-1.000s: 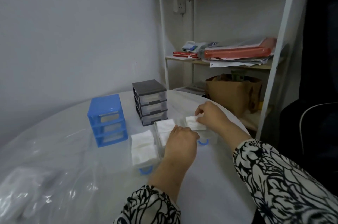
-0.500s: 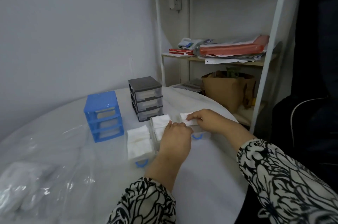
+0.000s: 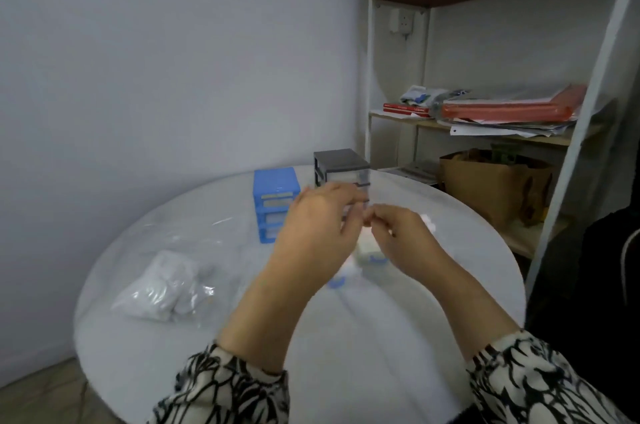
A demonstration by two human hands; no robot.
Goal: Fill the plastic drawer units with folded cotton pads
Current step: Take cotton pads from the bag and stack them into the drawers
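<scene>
Fingers point(image 3: 349, 212) up off the loose drawers, both hands now raised and meeting over the table point(image 3: 381, 337).

Half a second ago they pressed pads into the drawers; now the left hand point(image 3: 318, 233) hovers with fingers loosely spread, holding nothing I can see, and the right hand point(image 3: 398, 233) is curled (a pinched pad? too blurred to tell). Filled drawers point(image 3: 367, 250) lie below, in front of the grey unit point(image 3: 341, 167); likely refitting comes next.

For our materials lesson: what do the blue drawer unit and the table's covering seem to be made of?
Blue drawer unit: probably moulded plastic, with an even, opaque colour and paler, see-through drawer fronts. Table covering: seemingly thin clear plastic film, glossy, with wrinkles and streaks of glare.
</scene>
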